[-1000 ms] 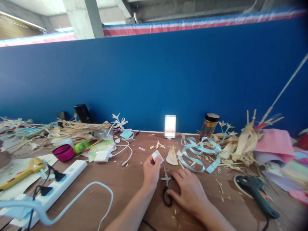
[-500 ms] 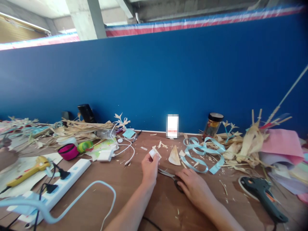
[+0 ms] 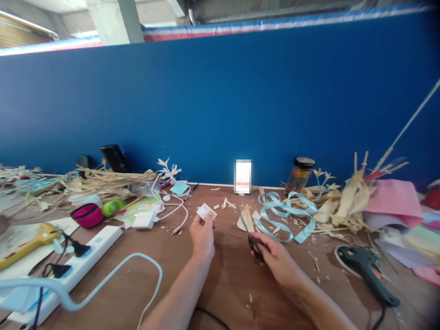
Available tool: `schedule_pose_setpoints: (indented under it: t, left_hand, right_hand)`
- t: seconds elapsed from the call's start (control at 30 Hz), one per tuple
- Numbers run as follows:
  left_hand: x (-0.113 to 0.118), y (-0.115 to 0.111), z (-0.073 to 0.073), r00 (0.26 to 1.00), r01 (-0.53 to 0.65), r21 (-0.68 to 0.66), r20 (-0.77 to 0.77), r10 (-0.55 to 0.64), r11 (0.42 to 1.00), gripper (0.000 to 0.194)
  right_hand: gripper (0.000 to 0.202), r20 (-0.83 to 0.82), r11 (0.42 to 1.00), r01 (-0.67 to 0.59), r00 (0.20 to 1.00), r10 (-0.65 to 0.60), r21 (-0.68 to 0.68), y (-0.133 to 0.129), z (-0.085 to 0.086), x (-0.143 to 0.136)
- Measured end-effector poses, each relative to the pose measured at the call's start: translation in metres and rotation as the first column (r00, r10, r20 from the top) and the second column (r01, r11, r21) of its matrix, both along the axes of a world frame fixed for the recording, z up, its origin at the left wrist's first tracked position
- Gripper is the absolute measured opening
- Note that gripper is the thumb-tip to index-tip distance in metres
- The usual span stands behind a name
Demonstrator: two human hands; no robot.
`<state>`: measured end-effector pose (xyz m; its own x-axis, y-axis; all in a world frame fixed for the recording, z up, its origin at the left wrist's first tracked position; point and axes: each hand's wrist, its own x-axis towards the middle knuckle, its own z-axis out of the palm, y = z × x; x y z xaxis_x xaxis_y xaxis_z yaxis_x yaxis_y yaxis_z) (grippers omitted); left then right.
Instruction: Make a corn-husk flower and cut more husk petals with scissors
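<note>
My left hand [image 3: 202, 236] pinches a small pale piece [image 3: 206, 211], white on one side and husk-coloured at its edge; I cannot make out its exact kind. To its right, my right hand [image 3: 271, 252] is closed on the dark handles of a pair of scissors [image 3: 253, 243], the blades pointing up and away. Just behind the blades lies a cone-shaped piece of dried corn husk [image 3: 246, 216] on the brown table [image 3: 233, 275]. Small husk scraps [image 3: 225, 204] are scattered beyond my hands.
Light-blue ribbon [image 3: 292, 208] lies looped at the right, near a jar [image 3: 299, 174] and husk bundles [image 3: 354, 197]. A dark glue gun [image 3: 369, 270] rests front right. At the left are a power strip [image 3: 99, 252], a yellow glue gun [image 3: 30, 243] and a white charger [image 3: 143, 220].
My right hand has picked up the scissors from the table, and their blades now point upward. My left hand has shifted slightly left, still pinching the pale piece.
</note>
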<state>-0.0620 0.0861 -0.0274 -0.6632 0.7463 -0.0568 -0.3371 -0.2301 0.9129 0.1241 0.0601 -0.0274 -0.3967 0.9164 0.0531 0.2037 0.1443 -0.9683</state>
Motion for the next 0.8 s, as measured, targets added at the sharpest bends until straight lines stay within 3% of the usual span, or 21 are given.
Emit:
schedule_pose_setpoints:
  t: [0.1,0.2,0.47,0.8]
  left_hand:
    - [0.004,-0.001,-0.001,0.988,0.115,0.003,0.104,-0.115,0.993,0.022]
    - [0.011,-0.005,0.001,0.96,0.214,-0.005,0.184,-0.21,0.977,0.02]
    - [0.016,-0.011,0.004,0.89,0.353,-0.015,0.314,-0.33,0.936,0.014]
    - [0.013,-0.009,-0.002,0.828,0.398,0.002,0.43,-0.36,0.917,0.008]
  right_hand:
    - [0.042,-0.333,0.95,-0.085,0.943,-0.022,-0.301,0.0,-0.001,-0.002]
    - [0.046,-0.427,0.902,-0.171,0.904,-0.016,-0.396,-0.002,0.0,-0.002]
    - [0.044,-0.463,0.851,-0.291,0.884,0.064,-0.438,-0.009,0.007,-0.003]
    - [0.038,-0.542,0.76,-0.446,0.827,0.148,-0.473,-0.012,0.002,0.001]
